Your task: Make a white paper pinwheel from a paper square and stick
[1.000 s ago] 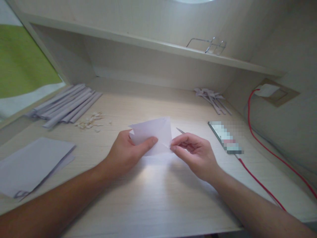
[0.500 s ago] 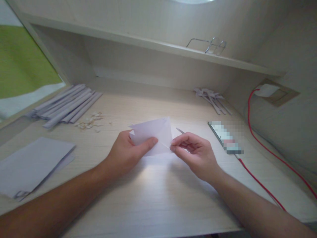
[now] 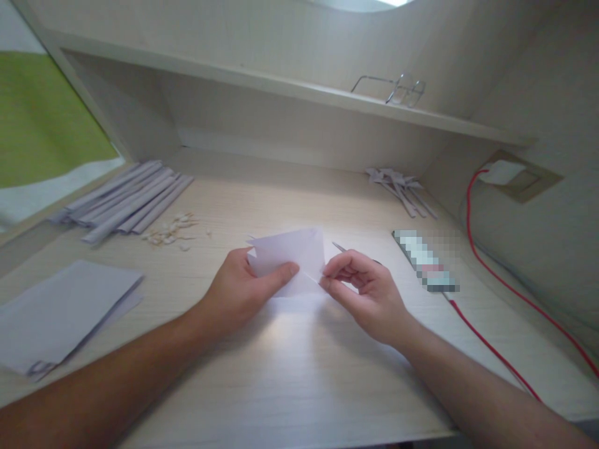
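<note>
My left hand (image 3: 250,284) is closed on a folded sheet of white paper (image 3: 306,246), thumb on the near face and fingers behind it. At the sheet's right edge, my right hand (image 3: 365,290) pinches a thin white stick-like piece (image 3: 311,277), which lies slantwise across the paper toward my left thumb. Its exact kind is too small to make out. Just beyond my right fingers shows a pointed metal tip (image 3: 339,247), perhaps of scissors; the hand hides most of this tool.
Rolled paper tubes (image 3: 131,199) lie at the back left, near small whitish bits (image 3: 171,231). Folded paper (image 3: 70,312) rests at the left. Thin paper pieces (image 3: 395,187) lie at the back right. A phone (image 3: 423,259) with a red cable (image 3: 496,349) is at the right, below a shelf (image 3: 281,84).
The view has tilted very slightly. Both hands keep their grips, and the paper sits almost in the same place, its top edge a little lower.
</note>
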The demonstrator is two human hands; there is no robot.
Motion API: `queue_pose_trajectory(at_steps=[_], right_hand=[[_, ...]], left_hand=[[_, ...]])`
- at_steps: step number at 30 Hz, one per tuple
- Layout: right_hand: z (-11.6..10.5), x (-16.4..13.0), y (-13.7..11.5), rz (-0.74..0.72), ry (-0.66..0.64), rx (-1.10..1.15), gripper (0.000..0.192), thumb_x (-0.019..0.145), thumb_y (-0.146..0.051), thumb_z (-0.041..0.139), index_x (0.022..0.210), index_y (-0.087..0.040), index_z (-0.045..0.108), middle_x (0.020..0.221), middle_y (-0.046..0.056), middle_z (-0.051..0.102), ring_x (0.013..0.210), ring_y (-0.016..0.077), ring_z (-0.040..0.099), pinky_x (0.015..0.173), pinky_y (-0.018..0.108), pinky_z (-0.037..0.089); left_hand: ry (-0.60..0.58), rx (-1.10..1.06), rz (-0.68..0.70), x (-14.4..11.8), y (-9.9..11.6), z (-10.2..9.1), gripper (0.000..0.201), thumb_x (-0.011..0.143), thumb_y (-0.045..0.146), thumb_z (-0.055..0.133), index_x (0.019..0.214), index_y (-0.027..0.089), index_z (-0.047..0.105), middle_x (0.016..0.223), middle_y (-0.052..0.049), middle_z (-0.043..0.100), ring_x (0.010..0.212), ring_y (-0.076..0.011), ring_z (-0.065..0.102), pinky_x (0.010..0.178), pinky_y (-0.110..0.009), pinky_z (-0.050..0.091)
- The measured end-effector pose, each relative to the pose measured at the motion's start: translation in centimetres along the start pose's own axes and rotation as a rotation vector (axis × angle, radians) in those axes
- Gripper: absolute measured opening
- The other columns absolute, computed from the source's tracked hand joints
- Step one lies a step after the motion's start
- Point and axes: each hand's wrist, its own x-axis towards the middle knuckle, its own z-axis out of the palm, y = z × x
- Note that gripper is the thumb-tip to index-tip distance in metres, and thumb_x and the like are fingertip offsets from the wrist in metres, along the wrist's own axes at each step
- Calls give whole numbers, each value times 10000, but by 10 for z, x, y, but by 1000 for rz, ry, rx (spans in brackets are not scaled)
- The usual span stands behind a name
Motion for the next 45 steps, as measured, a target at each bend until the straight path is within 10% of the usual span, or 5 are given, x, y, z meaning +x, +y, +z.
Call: queue_pose_trajectory(at_steps=[45], right_hand=[[-1,0,5,-46,6,-67,57,901,-171,677,890,-211,637,851,23,652,792,176,617,728,330,507]], left_hand=[[-32,-12,-5,2,1,-1,306,785,424,762,823,122,738,739,-57,747,627,-191,666,584,-274,501]])
